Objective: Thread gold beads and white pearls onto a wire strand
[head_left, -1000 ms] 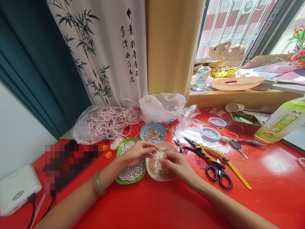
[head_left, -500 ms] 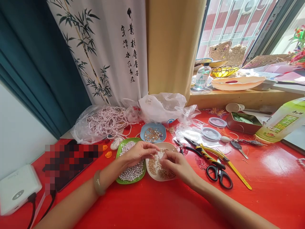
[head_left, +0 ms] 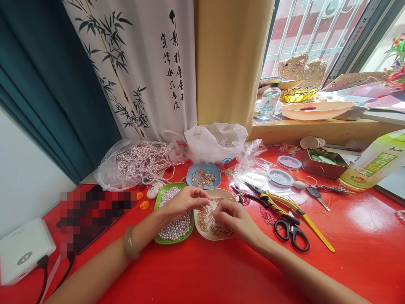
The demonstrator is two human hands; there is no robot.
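My left hand point(head_left: 182, 202) hovers over the green dish point(head_left: 158, 199) of pale pearls, its fingers pinched together toward the right. My right hand point(head_left: 236, 217) rests over the white dish point(head_left: 226, 193) of small gold beads, fingertips pinched close to the left hand's. What is held between the fingertips is too small to make out. A jade bangle point(head_left: 129, 242) sits on my left wrist. Behind the two dishes stands a blue dish point(head_left: 191, 171) with gold and mixed beads.
Black-handled scissors point(head_left: 291, 233), yellow-handled pliers point(head_left: 284, 207) and small cutters point(head_left: 245, 194) lie right of the dishes on the red table point(head_left: 202, 274). A bag of pearl strands point(head_left: 136, 162) lies at back left, a white power bank point(head_left: 23, 251) at far left, a tin point(head_left: 322, 162) and bottle point(head_left: 373, 162) at right.
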